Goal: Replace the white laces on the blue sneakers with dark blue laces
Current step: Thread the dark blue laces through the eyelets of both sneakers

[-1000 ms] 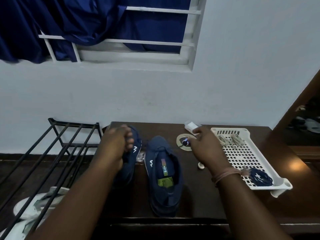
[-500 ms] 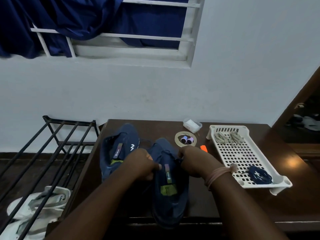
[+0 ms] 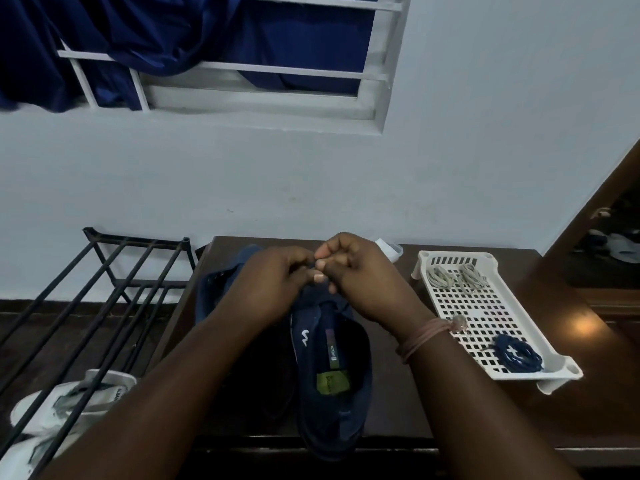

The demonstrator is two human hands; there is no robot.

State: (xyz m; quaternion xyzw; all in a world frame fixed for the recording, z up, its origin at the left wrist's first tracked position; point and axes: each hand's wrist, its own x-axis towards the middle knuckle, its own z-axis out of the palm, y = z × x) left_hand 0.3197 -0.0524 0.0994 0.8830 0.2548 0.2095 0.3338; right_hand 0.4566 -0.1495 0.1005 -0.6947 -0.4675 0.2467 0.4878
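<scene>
Having left the second shoe [image 3: 221,289], both hands, left [image 3: 273,282] and right [image 3: 360,278], now pinch something unclear at the near sneaker's [image 3: 332,368] toe; lacing likely begins.

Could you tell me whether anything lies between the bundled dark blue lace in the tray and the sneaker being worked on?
Only the right forearm crosses that stretch. The dark blue lace sits in the white tray, and the dark tabletop between the tray and the sneaker shows nothing else.

White M-like logo on sneaker [image 3: 332,368] side (insole label print too small to read)
</scene>
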